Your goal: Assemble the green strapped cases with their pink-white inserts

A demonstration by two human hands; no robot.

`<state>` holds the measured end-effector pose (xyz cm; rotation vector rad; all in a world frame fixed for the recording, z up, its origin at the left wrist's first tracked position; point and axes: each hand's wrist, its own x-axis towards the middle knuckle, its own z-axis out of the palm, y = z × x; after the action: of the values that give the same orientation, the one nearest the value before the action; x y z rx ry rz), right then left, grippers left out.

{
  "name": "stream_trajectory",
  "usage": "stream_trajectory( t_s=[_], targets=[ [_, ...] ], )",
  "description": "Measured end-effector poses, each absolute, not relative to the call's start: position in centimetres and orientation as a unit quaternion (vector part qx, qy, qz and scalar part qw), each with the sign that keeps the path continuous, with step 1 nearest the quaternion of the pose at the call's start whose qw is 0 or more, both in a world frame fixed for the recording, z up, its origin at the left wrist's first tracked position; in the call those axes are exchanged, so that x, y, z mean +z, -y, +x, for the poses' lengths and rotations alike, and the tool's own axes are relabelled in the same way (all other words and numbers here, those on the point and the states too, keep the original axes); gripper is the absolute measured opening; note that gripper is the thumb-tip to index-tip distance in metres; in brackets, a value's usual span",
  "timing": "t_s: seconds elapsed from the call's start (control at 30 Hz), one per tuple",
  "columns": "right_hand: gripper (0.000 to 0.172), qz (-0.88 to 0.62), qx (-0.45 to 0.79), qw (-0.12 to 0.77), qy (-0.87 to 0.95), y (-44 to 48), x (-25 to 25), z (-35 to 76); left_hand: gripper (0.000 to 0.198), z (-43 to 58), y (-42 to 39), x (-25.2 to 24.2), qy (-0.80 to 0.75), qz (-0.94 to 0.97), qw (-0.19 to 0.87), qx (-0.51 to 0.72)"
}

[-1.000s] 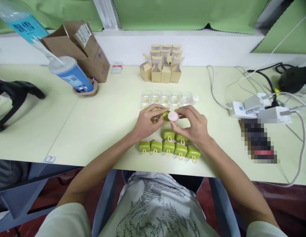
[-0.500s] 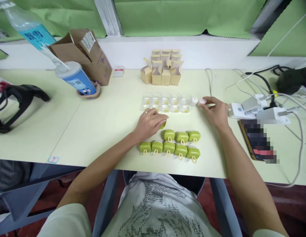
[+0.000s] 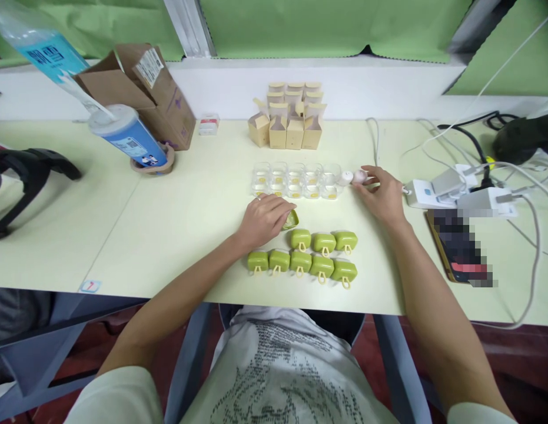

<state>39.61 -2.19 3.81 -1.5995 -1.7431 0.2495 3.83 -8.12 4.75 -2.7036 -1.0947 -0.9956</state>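
Note:
My left hand (image 3: 263, 221) has its fingers closed on a small green case (image 3: 291, 220), whose hollow open side shows beyond the fingertips. Off to the right, my right hand (image 3: 380, 191) pinches a small pale pinkish-white round piece (image 3: 359, 176) between thumb and fingers. A similar white piece (image 3: 346, 177) stands just left of it, by the end of a double row of clear plastic cups (image 3: 295, 179) with yellow marks. Nearer to me lie several green cases (image 3: 301, 262) in two rows, each with a pale yellow loop pointing my way.
Open small cardboard boxes (image 3: 286, 128) stand grouped near the wall. At left are a large brown carton (image 3: 168, 112) and a blue cup (image 3: 139, 141) in a holder. A power strip (image 3: 426, 194) with cables and a phone (image 3: 459, 247) lie at right.
The green case in my left hand has turned, so more of its hollow inside shows. My right hand stays at the pale round piece. The whole view has shifted slightly.

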Motion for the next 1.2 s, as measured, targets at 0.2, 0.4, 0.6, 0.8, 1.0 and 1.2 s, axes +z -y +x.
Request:
stream_trajectory(
  t_s=[0.2,0.4,0.6,0.8,1.0,1.2],
  targets=[
    [0.036,-0.61,0.081,0.372,0.695,2.0,3.6,39.7,0.026,3.8,7.9,4.5,0.385,-0.853,0.048,-0.351],
    [0.067,-0.625,0.081,0.372,0.682,2.0,2.5,39.7,0.022,4.0,8.5,5.9,0.36,-0.84,0.005,-0.406],
    [0.057,-0.628,0.006,0.475,0.617,2.8,3.3,38.6,0.048,3.8,10.3,8.4,0.199,-0.929,-0.14,-0.278],
    [0.017,-0.519,-0.053,0.549,0.653,5.7,6.8,34.8,0.032,3.7,9.6,7.8,0.218,-0.924,-0.206,-0.237],
    [0.02,-0.381,0.007,0.556,0.738,8.4,8.2,30.7,0.026,4.2,9.9,7.4,0.212,-0.915,-0.226,-0.258],
    [0.024,-0.308,0.167,0.519,0.78,9.3,8.7,30.1,0.009,4.4,10.1,8.2,0.206,-0.814,-0.384,-0.384]
  ],
)
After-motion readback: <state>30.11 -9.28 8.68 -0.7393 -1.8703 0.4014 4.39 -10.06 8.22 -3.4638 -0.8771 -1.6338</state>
